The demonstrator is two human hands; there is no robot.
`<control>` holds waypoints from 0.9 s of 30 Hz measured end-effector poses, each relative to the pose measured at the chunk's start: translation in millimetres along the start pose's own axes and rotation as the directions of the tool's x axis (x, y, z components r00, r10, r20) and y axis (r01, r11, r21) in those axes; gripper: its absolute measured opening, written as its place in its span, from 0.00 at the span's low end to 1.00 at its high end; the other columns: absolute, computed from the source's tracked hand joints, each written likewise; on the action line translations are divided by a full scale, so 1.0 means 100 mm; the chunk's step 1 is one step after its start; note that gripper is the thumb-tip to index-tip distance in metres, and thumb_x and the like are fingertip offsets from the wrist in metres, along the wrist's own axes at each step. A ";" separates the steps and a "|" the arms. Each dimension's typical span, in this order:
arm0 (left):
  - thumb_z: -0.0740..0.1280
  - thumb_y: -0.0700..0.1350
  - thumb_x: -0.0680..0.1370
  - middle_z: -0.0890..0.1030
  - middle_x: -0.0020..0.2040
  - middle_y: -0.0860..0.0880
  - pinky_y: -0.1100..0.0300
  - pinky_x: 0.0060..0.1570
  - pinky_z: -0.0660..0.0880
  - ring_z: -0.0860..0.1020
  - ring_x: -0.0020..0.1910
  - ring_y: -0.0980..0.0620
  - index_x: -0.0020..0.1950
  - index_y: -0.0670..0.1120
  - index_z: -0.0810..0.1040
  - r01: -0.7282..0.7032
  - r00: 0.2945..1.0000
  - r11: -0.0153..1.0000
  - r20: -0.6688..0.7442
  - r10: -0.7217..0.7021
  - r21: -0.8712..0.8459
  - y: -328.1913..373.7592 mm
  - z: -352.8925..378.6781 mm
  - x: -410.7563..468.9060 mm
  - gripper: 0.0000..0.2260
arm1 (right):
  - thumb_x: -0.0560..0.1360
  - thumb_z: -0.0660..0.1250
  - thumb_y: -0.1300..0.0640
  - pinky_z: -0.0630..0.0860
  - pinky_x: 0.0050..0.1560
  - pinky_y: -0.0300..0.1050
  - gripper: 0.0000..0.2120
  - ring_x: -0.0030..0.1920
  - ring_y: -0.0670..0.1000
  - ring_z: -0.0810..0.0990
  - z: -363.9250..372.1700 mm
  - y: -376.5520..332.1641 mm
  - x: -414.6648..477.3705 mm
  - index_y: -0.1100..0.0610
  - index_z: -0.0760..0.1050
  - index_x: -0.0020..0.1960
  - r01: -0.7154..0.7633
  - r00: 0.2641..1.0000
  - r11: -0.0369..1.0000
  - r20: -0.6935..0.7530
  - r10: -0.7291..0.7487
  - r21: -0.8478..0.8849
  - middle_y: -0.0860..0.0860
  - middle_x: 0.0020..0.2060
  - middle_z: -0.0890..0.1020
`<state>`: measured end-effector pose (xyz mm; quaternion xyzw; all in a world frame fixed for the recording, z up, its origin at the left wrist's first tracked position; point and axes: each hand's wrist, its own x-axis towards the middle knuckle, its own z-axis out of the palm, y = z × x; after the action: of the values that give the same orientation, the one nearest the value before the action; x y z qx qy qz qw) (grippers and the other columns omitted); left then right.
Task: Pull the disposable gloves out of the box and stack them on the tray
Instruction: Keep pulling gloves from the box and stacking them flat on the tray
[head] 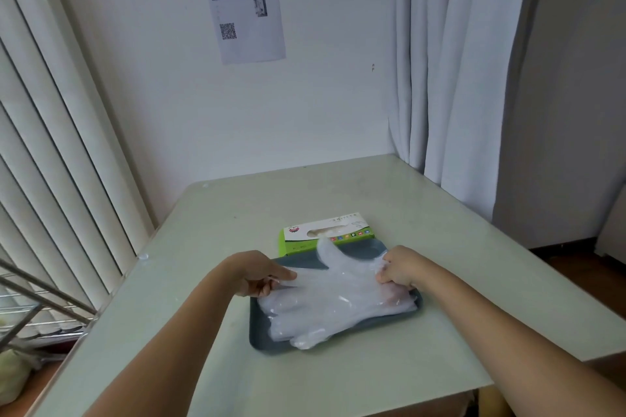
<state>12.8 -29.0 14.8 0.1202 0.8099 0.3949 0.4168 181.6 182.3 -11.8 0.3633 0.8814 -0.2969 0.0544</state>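
Left hand point(259, 276) & right hand point(399, 269), well apart, each pinch the clear plastic glove point(338, 298) w/ curled fingers, atop dark grey rectangular tray point(259, 332).

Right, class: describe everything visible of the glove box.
The glove box is a flat green-and-white carton, seemingly cardboard, lying on the table right behind the tray's far rim. Its top has an oval slot showing pale gloves inside, and a row of coloured icons. The left hand and right hand are clear of it.
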 end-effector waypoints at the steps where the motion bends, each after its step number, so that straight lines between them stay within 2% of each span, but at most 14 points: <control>1: 0.75 0.37 0.72 0.74 0.28 0.48 0.67 0.25 0.67 0.67 0.27 0.54 0.39 0.41 0.76 0.014 1.000 1.000 0.009 -0.014 -0.002 -0.01 -0.02 0.00 0.08 | 0.75 0.68 0.58 0.63 0.25 0.39 0.17 0.29 0.49 0.69 -0.01 -0.02 0.00 0.54 0.62 0.33 -0.015 1.000 1.000 0.003 0.016 -0.025 0.51 0.29 0.70; 5: 0.75 0.38 0.71 0.73 0.31 0.47 0.66 0.27 0.67 0.68 0.28 0.53 0.40 0.41 0.75 0.010 0.998 0.993 -0.060 -0.003 0.121 -0.04 -0.02 0.02 0.09 | 0.73 0.70 0.57 0.65 0.26 0.39 0.13 0.28 0.50 0.70 -0.05 -0.06 0.04 0.58 0.67 0.36 -0.045 0.999 0.993 0.010 0.047 -0.105 0.52 0.30 0.72; 9: 0.75 0.39 0.71 0.71 0.31 0.46 0.66 0.24 0.66 0.67 0.27 0.53 0.40 0.41 0.72 0.003 0.992 0.953 -0.121 0.035 0.303 -0.03 0.03 0.01 0.11 | 0.72 0.70 0.58 0.66 0.27 0.38 0.08 0.29 0.50 0.72 -0.06 -0.08 0.06 0.60 0.72 0.45 -0.041 0.999 0.988 -0.006 0.040 -0.151 0.53 0.33 0.75; 12: 0.75 0.39 0.72 0.70 0.29 0.47 0.66 0.24 0.66 0.66 0.26 0.53 0.37 0.42 0.71 0.017 0.989 0.906 -0.139 0.047 0.423 0.00 -0.01 -0.02 0.12 | 0.73 0.69 0.59 0.67 0.28 0.39 0.08 0.31 0.53 0.74 -0.05 -0.10 0.08 0.60 0.70 0.41 -0.053 0.999 0.985 0.003 0.054 -0.166 0.55 0.33 0.75; 14: 0.74 0.40 0.72 0.70 0.28 0.47 0.66 0.26 0.66 0.66 0.26 0.53 0.33 0.43 0.70 0.035 0.992 0.850 -0.124 0.036 0.526 0.02 -0.07 -0.08 0.14 | 0.73 0.69 0.59 0.66 0.28 0.39 0.11 0.32 0.55 0.74 -0.04 -0.10 0.09 0.59 0.68 0.38 -0.054 0.998 0.982 0.004 0.056 -0.179 0.54 0.32 0.74; 16: 0.73 0.42 0.73 0.71 0.27 0.48 0.66 0.28 0.66 0.66 0.25 0.52 0.31 0.43 0.69 0.075 0.989 0.754 -0.147 0.029 0.653 0.04 -0.15 -0.16 0.16 | 0.73 0.69 0.59 0.66 0.26 0.38 0.13 0.29 0.51 0.72 -0.04 -0.09 0.08 0.58 0.67 0.35 -0.043 0.999 0.981 -0.010 0.041 -0.192 0.53 0.31 0.73; 17: 0.73 0.42 0.72 0.71 0.26 0.48 0.66 0.29 0.67 0.67 0.24 0.52 0.30 0.43 0.69 0.093 0.980 0.698 -0.190 0.064 0.711 0.07 -0.18 -0.19 0.16 | 0.73 0.69 0.59 0.65 0.26 0.38 0.13 0.28 0.50 0.71 -0.04 -0.10 0.08 0.57 0.66 0.35 -0.035 0.999 0.979 -0.018 0.032 -0.199 0.52 0.30 0.72; 19: 0.71 0.43 0.73 0.75 0.28 0.48 0.64 0.31 0.71 0.74 0.27 0.50 0.32 0.42 0.73 0.083 0.922 0.617 -0.296 0.250 0.783 0.12 -0.15 -0.25 0.12 | 0.73 0.69 0.58 0.65 0.25 0.38 0.13 0.28 0.49 0.70 -0.03 -0.09 0.08 0.57 0.66 0.35 -0.029 0.999 0.977 -0.031 0.023 -0.212 0.52 0.30 0.72; 21: 0.67 0.46 0.75 0.82 0.41 0.46 0.61 0.42 0.75 0.81 0.43 0.47 0.45 0.41 0.80 -0.042 0.812 0.599 -0.322 0.486 0.800 0.16 0.02 -0.27 0.08 | 0.73 0.68 0.57 0.65 0.26 0.38 0.13 0.28 0.49 0.70 -0.02 -0.09 0.07 0.57 0.66 0.35 -0.031 0.999 0.971 -0.033 0.024 -0.235 0.52 0.31 0.72; 23: 0.64 0.49 0.79 0.80 0.58 0.46 0.58 0.55 0.73 0.77 0.58 0.46 0.62 0.44 0.77 -0.254 0.739 0.592 -0.241 0.629 0.764 0.16 0.32 -0.31 0.15 | 0.72 0.70 0.58 0.67 0.28 0.39 0.13 0.28 0.48 0.71 0.00 -0.09 0.07 0.56 0.66 0.36 -0.039 0.999 0.971 -0.024 0.034 -0.236 0.52 0.31 0.73; 25: 0.60 0.51 0.82 0.70 0.72 0.47 0.58 0.67 0.64 0.68 0.70 0.48 0.74 0.46 0.67 -0.417 0.749 0.517 -0.040 0.662 0.748 0.11 0.65 -0.30 0.22 | 0.73 0.69 0.59 0.67 0.29 0.39 0.12 0.29 0.48 0.71 0.03 -0.08 0.04 0.56 0.66 0.37 -0.029 0.999 0.979 -0.045 0.020 -0.202 0.51 0.31 0.73; 27: 0.55 0.53 0.83 0.53 0.79 0.47 0.55 0.74 0.48 0.52 0.78 0.50 0.79 0.45 0.53 -0.445 0.784 0.379 0.149 0.602 0.811 0.04 0.92 -0.19 0.26 | 0.74 0.66 0.60 0.67 0.29 0.39 0.06 0.32 0.50 0.73 0.05 -0.07 0.01 0.57 0.69 0.42 -0.007 0.995 0.984 -0.099 -0.011 -0.178 0.52 0.35 0.75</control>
<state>95.2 13.1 -2.3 0.5132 0.8474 0.0975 0.0946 175.8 176.3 -13.0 0.3704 0.9065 -0.1982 0.0424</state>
